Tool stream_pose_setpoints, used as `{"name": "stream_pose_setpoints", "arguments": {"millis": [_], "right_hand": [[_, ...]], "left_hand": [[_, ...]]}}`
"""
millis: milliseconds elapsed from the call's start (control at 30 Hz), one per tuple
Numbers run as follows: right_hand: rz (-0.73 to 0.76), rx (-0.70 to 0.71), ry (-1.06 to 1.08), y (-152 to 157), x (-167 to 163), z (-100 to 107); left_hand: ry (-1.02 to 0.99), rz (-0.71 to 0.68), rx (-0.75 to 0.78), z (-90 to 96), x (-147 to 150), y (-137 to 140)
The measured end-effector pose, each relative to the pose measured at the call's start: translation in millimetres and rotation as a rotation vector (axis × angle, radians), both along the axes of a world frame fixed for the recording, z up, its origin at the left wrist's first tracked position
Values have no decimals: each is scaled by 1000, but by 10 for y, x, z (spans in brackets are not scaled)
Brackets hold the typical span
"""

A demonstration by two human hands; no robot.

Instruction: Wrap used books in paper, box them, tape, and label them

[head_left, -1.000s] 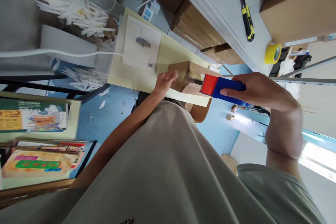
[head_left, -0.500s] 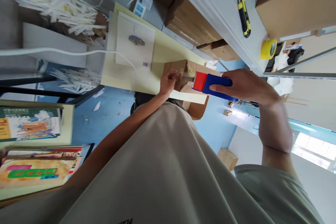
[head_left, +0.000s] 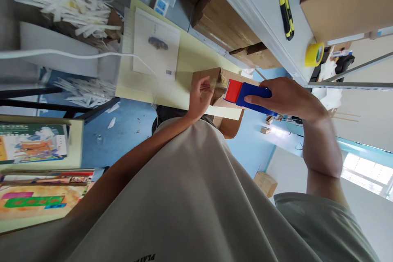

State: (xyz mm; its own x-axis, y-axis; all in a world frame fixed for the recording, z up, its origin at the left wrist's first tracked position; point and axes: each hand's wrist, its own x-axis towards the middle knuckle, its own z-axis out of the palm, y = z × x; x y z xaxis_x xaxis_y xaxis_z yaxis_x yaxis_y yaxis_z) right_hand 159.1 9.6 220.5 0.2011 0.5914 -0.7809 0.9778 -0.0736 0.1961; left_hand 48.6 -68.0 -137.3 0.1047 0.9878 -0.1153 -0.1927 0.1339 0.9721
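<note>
My right hand (head_left: pixel 288 98) grips a blue and red tape dispenser (head_left: pixel 244 94) by its blue handle, its red head pointing at a small cardboard box (head_left: pixel 211 77). My left hand (head_left: pixel 199 98) reaches up past my shirt, and its fingers pinch the clear tape end coming off the dispenser, right against the box. The box rests on a pale yellow board (head_left: pixel 190 59).
A grey table (head_left: pixel 267 12) carries a yellow-black utility knife (head_left: pixel 285 10), a yellow tape roll (head_left: pixel 313 54) and a large cardboard box (head_left: pixel 344 0). Brown cartons (head_left: pixel 224 28) lie under it. White paper strips (head_left: pixel 61 0), a white cable (head_left: pixel 70 54) and printed books (head_left: pixel 33 143) are at left.
My left hand has moved right and up to the dispenser's head and closed its fingers on the tape end. The dispenser has shifted slightly left toward the box.
</note>
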Motion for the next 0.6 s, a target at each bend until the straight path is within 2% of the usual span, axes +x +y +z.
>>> {"name": "stream_pose_setpoints", "arguments": {"millis": [100, 200, 367, 500, 600], "right_hand": [[-1, -6, -11, -9, -6, 0], [34, -17, 1, -28, -30, -16], [113, 5, 19, -91, -61, -37], [97, -6, 15, -139, 45, 0], [58, -24, -4, -167, 287, 13]], "left_hand": [[102, -105, 173, 248, -40, -98], [221, -218, 230, 355, -55, -46], [345, -449, 292, 320, -96, 229], [414, -489, 257, 307, -109, 369], [441, -497, 240, 324, -123, 406]]}}
